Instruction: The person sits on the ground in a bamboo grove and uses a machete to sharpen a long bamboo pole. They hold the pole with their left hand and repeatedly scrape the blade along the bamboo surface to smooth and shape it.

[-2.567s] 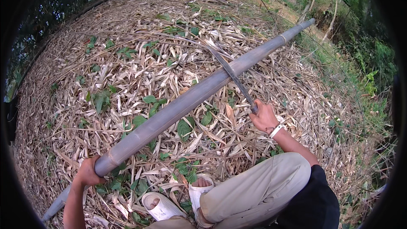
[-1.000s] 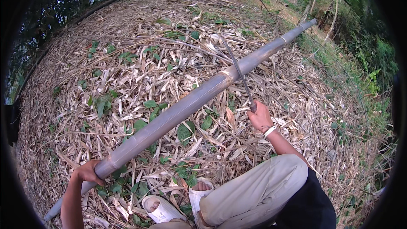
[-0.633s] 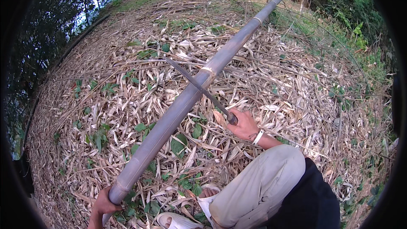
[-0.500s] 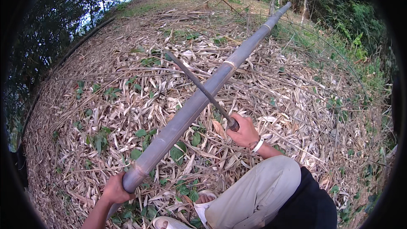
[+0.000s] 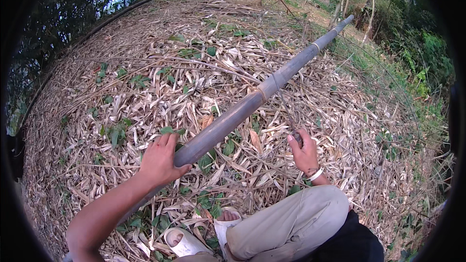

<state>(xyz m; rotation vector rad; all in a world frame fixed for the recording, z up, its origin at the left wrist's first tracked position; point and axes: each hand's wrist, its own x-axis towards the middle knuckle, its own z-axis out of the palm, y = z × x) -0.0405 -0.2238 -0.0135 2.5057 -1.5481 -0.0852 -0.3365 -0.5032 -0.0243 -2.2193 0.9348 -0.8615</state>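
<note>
A long, dark bamboo pole (image 5: 228, 121) slants from the lower left, under my left forearm, to the far right. My left hand (image 5: 161, 161) grips it near its lower part, with the thumb on the near side and the fingers over the far side. In my right hand (image 5: 304, 154) is the handle of a long machete (image 5: 283, 102), its thin dark blade seen nearly edge-on. The blade lies across the pole just beyond a pale node ring (image 5: 262, 93); whether it touches the pole I cannot tell.
Dry bamboo leaves and thin stalks cover the sloping ground (image 5: 145, 116), with some green leaves among them. My feet in pale sandals (image 5: 187, 243) and my bent knee (image 5: 315, 204) are close below. Slim trunks (image 5: 374, 7) and bushes stand at the back right.
My left hand has slid up the pole from its lower end. My right hand has moved right and the machete has swung to cross the pole farther along.
</note>
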